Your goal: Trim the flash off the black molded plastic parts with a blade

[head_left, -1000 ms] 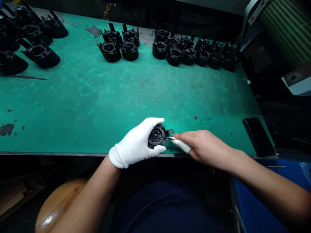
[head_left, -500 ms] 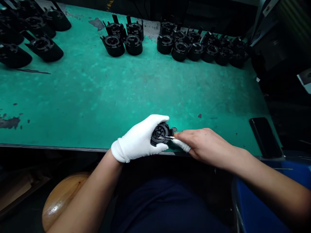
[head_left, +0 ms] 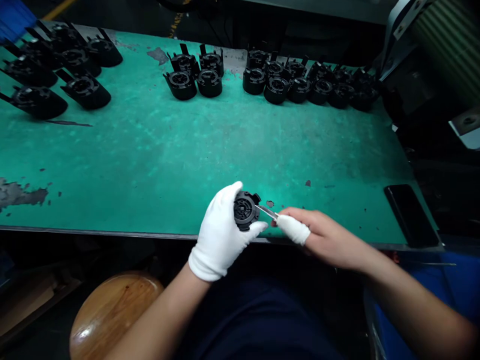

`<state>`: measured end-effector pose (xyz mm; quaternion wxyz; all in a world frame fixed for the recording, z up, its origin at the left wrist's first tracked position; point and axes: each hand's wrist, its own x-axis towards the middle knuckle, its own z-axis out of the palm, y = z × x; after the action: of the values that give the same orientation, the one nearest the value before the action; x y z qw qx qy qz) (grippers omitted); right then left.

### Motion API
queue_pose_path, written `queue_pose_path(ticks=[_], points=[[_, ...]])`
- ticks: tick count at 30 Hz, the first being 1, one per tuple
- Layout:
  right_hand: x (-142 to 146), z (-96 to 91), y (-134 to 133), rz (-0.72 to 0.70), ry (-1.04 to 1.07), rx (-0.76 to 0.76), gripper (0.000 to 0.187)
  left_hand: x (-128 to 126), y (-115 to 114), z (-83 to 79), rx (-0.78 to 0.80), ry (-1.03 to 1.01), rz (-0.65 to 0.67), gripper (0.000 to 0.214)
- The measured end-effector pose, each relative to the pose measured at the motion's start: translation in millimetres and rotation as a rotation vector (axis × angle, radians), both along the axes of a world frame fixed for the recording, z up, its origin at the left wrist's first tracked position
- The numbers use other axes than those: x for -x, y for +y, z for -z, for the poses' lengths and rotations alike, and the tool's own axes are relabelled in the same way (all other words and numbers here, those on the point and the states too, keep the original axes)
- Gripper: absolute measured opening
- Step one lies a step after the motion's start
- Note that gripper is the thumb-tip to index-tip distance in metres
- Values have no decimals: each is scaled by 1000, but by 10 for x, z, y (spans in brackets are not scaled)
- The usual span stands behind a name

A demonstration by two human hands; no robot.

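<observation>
While left hand [head_left: 219, 235] clasps black part [head_left: 245, 210], right hand [head_left: 324, 237] pinches thin blade [head_left: 267, 212], tip touching part.

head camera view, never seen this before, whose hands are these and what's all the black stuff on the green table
No machine here: the one picture comes from a camera worn on a person's head, looking down at their own hands. The left hand, in a white glove, grips a round black part. The right hand, bare but for a white wrap on one finger, holds a thin metal tool with its tip at that part's rim. Both work above the near edge of a worn green table. Along its far side stand clusters of similar black parts. A dark phone lies at the right; a wooden stool sits below, on the left.
</observation>
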<state>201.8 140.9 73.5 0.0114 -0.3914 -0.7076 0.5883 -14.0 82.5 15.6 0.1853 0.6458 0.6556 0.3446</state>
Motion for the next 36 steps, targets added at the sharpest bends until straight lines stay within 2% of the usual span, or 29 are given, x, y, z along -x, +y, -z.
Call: queue_pose_path(ticks=[2, 3, 5, 7, 8, 11, 12, 13, 15, 17, 19, 23, 27, 30, 32, 34, 36], points=[[35, 153, -314, 205, 115, 393, 25, -82, -99, 82, -37, 23, -155, 96], [74, 221, -450, 281, 168, 534, 27, -106, -131, 108, -38, 29, -182, 98], [169, 304, -638, 382, 241, 696, 30, -123, -156, 125, -32, 38, -190, 97], [257, 290, -712, 434, 282, 739, 29, -120, -144, 106, -32, 57, -188, 94], [292, 246, -722, 417, 308, 717, 27, -117, -132, 91, -37, 72, -186, 92], [378, 52, -743, 179, 451, 567, 16, -114, -107, 71, -57, 117, -182, 89], [406, 4, -764, 107, 500, 566, 15, -115, -107, 80, -60, 127, -185, 90], [435, -20, -793, 91, 526, 621, 17, -117, -111, 98, -65, 132, -196, 92], [487, 14, -860, 221, 504, 854, 25, -125, -133, 151, -75, 119, -232, 100], [523, 125, -921, 395, 451, 1043, 31, -136, -165, 200, -83, 85, -273, 108], [550, 245, -966, 524, 450, 1098, 34, -148, -193, 222, -85, 61, -302, 110], [615, 345, -1052, 698, 535, 1099, 38, -163, -210, 194, -86, 83, -323, 102], [610, 241, -1107, 688, 594, 1052, 39, -188, -197, 191, -114, 109, -322, 89], [455, 80, -973, 771, 841, 843, 41, -209, -193, 199, -123, 108, -319, 83], [308, -11, -786, 943, 959, 632, 37, -174, -186, 157, -103, 88, -300, 86], [168, -43, -594, 1018, 886, 493, 29, -57, -174, 52, -40, 60, -183, 91], [53, -4, -465, 1014, 764, 413, 25, 150, -159, -93, 77, 41, 57, 91]])
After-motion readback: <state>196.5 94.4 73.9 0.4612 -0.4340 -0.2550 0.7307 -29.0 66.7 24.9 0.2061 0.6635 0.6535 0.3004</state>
